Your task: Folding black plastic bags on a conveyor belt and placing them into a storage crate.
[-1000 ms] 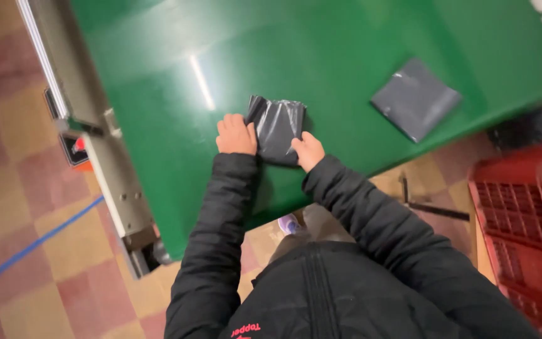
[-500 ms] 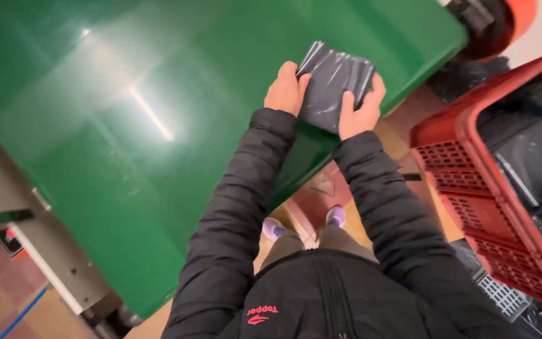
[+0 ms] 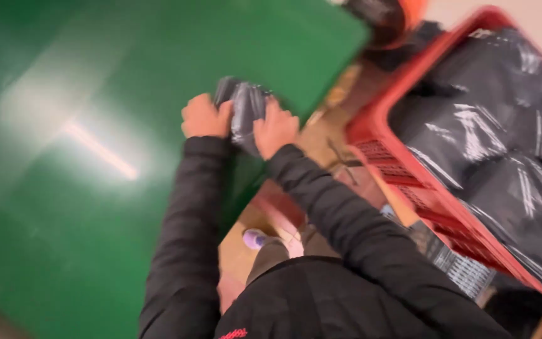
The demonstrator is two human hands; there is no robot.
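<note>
Head camera view, blurred by motion: nearest are two black padded sleeves, reaching up to the left hand and right hand, whose fingers are closed on either side of a dark grey plastic parcel at the near edge of a green table. It looks soft, light and slick, crumpling under the grip, so pinching both side edges seems best. Farther right, a red crate holds similar glossy black bags.
</note>
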